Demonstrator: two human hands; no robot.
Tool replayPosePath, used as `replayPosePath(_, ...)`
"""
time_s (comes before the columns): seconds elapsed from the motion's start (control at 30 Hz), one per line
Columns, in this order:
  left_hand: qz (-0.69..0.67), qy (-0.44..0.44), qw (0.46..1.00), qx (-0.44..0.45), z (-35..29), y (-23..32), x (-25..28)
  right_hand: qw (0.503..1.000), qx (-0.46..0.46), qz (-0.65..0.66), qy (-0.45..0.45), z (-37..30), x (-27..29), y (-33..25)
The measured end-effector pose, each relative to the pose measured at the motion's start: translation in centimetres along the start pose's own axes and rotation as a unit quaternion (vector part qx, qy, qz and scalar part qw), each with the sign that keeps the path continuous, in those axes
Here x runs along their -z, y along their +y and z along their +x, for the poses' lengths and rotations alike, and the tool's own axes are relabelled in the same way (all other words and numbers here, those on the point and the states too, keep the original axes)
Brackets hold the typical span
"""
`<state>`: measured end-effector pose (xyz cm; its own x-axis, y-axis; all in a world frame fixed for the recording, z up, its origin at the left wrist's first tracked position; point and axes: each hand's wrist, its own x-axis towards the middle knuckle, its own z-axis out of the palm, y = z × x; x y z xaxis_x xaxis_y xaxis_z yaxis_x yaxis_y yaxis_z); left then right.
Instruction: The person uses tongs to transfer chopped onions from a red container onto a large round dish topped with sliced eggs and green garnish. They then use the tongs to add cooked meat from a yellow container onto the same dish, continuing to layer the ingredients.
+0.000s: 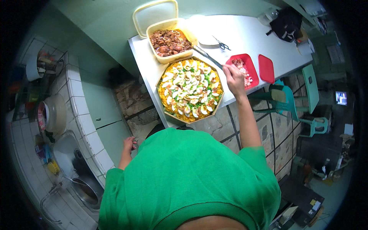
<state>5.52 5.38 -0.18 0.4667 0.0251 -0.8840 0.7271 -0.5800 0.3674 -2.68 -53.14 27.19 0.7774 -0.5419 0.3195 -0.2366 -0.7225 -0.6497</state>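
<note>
My right hand (234, 79) is closed round the handle end of dark tongs (210, 58). Their far tip reaches the edge of a cream plastic tub (165, 59) of dark, saucy meat pieces (167, 43). Below the tongs, an octagonal tray (174, 118) holds orange-yellow food topped with egg slices (190, 85) and chopped greens. Just beyond my right hand stands a red container (252, 66) with small pinkish pieces in it. Down at my left side hangs my left hand (129, 143), its fingers loosely bent and slightly apart, holding nothing.
A pale lid (155, 17) leans against the wall behind the tub. Scissors (222, 45) and a red lid (266, 69) lie on the white table (245, 32). Green plastic chairs (285, 101) stand at the right. To the left is a tiled counter (82, 103) with a sink and pot.
</note>
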Motion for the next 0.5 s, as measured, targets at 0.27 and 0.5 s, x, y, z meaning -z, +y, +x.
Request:
replayPosePath(0.27,-0.06,0.037,0.997,0.015,-0.7,-2.0,0.2,0.957,-0.014,-0.259,-0.129,10.4,-12.1,-1.4)
replayPosePath(0.5,-0.1,0.038,0.994,0.029,-0.8,-3.0,0.3,0.952,-0.074,-0.258,-0.146,12.1,-14.0,-2.5)
